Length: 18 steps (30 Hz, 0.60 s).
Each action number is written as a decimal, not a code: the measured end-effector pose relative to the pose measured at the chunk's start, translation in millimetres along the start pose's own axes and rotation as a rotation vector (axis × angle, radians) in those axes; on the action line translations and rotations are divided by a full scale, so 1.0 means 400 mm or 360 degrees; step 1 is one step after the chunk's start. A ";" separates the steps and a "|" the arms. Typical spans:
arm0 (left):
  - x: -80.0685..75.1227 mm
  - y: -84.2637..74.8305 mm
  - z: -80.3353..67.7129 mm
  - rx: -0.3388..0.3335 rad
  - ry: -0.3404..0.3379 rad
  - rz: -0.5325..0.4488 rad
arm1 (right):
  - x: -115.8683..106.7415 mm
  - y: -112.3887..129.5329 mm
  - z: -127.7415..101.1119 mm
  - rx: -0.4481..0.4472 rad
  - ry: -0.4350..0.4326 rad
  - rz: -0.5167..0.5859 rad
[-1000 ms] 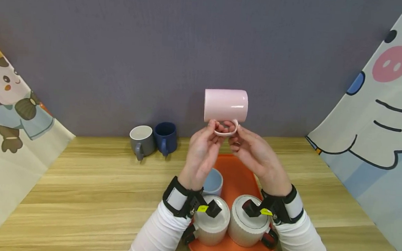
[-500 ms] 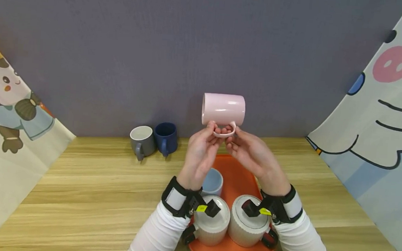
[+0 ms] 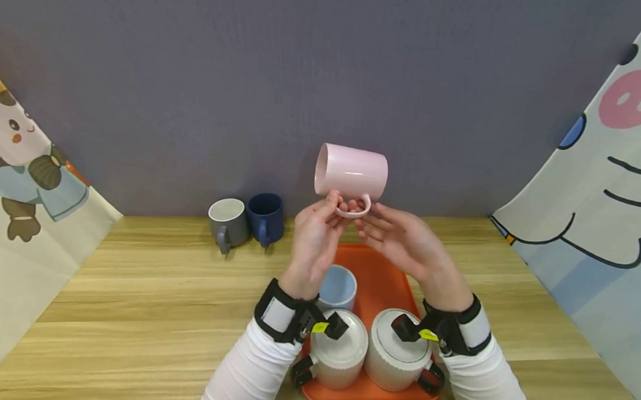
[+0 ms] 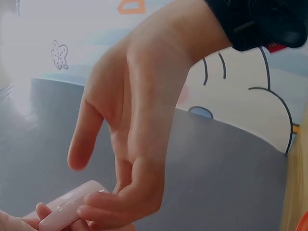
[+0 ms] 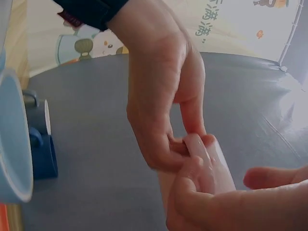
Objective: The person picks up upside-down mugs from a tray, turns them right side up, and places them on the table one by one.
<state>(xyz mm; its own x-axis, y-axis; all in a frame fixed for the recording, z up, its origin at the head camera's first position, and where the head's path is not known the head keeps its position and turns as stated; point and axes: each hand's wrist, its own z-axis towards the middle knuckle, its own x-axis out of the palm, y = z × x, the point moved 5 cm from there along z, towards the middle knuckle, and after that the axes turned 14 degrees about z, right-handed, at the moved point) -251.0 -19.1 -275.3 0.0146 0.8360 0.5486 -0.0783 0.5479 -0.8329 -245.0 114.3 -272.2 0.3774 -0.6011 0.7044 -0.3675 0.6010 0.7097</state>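
A glossy pink mug (image 3: 357, 173) is held up on its side before the grey wall, its mouth turned left and its handle (image 3: 356, 214) hanging down. My left hand (image 3: 313, 243) pinches that handle between thumb and fingers, as the right wrist view also shows. Beside the handle's other end, my right hand (image 3: 415, 252) has its thumb (image 4: 79, 154) apart from the mug. Its fingers are relaxed, with fingertips at or close to the handle; exact contact is hard to tell.
Below stands an orange tray (image 3: 384, 277) bearing a light blue cup (image 3: 339, 285) and two pale lidded mugs (image 3: 339, 351) with black handles. A grey mug (image 3: 228, 225) and a navy mug (image 3: 266, 219) are on the wooden table (image 3: 154, 312), against the wall (image 3: 205, 107).
The mug has shifted slightly left and tilted, so its mouth shows more. My right thumb has come away from the handle and that hand has drawn a little right.
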 end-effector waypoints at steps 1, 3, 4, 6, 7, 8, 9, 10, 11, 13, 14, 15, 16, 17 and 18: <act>-0.003 -0.003 0.000 -0.0001 -0.0009 0.0004 | -0.001 0.003 -0.003 -0.0008 0.0005 -0.0039; -0.009 -0.008 0.001 -0.0007 -0.0037 0.0022 | 0.002 0.012 -0.010 -0.0027 0.0037 -0.0147; -0.012 -0.011 0.002 -0.0012 -0.0052 0.0031 | 0.003 0.016 -0.013 -0.0034 0.0051 -0.0199; -0.019 -0.014 0.004 -0.0014 -0.0079 0.0044 | 0.003 0.025 -0.018 -0.0051 0.0083 -0.0302; -0.023 -0.016 0.005 -0.0007 -0.0090 0.0051 | 0.002 0.031 -0.020 -0.0066 0.0096 -0.0342; -0.026 -0.018 0.007 0.0002 -0.0102 0.0057 | 0.002 0.036 -0.023 -0.0084 0.0104 -0.0395; -0.029 -0.020 0.009 0.0012 -0.0111 0.0062 | 0.000 0.042 -0.025 -0.0104 0.0097 -0.0447; -0.032 -0.022 0.011 0.0021 -0.0121 0.0065 | -0.003 0.047 -0.026 -0.0124 0.0080 -0.0488; -0.035 -0.024 0.012 0.0034 -0.0125 0.0071 | -0.005 0.053 -0.028 -0.0145 0.0056 -0.0537; -0.040 -0.028 0.013 0.0052 -0.0137 0.0086 | -0.007 0.063 -0.034 -0.0183 -0.0014 -0.0635; -0.042 -0.029 0.013 0.0060 -0.0143 0.0093 | -0.008 0.068 -0.036 -0.0199 -0.0056 -0.0703; -0.044 -0.030 0.014 0.0068 -0.0145 0.0101 | -0.010 0.072 -0.039 -0.0212 -0.0099 -0.0763; -0.046 -0.031 0.014 0.0073 -0.0147 0.0107 | -0.011 0.075 -0.041 -0.0221 -0.0139 -0.0818; -0.048 -0.032 0.014 0.0080 -0.0150 0.0110 | -0.011 0.077 -0.044 -0.0230 -0.0174 -0.0884; -0.050 -0.033 0.014 0.0086 -0.0152 0.0109 | -0.013 0.080 -0.046 -0.0240 -0.0203 -0.0942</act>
<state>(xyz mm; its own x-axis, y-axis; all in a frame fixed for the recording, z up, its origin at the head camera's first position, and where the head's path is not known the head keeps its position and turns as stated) -255.8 -43.2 -274.7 -0.0877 0.8633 0.4971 -0.1295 0.4849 -0.8649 -243.0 146.2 -253.3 0.3723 -0.9077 0.1935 0.0002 0.2086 0.9780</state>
